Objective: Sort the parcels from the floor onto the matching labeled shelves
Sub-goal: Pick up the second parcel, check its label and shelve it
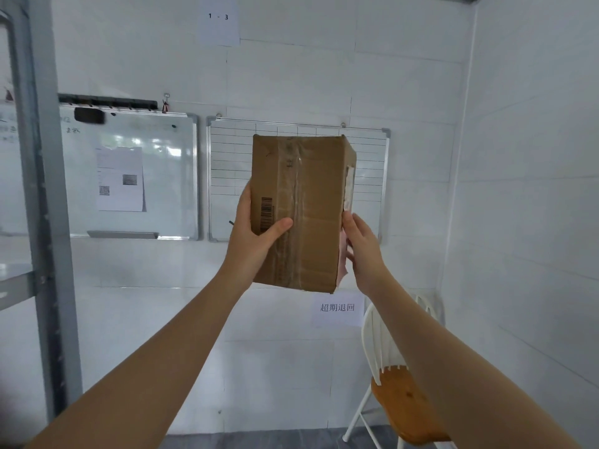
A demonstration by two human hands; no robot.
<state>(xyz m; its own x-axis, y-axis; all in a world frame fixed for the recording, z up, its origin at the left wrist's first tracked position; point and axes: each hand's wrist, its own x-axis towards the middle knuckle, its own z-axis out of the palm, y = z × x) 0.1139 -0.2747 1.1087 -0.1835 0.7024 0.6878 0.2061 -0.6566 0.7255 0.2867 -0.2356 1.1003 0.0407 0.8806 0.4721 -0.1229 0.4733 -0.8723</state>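
Note:
A brown cardboard parcel, taped down its middle and printed with a barcode, is held upright at chest height in front of the wall. My left hand grips its lower left side, thumb across the front face. My right hand presses against its right side, where a white shipping label shows edge-on. A grey metal shelf post and a shelf board stand at the far left. A paper sign reading "1 - 3" hangs high on the wall.
Two whiteboards hang on the wall behind the parcel. A paper sign with Chinese characters is stuck lower down. A white chair with a wooden seat stands at the lower right near the corner wall.

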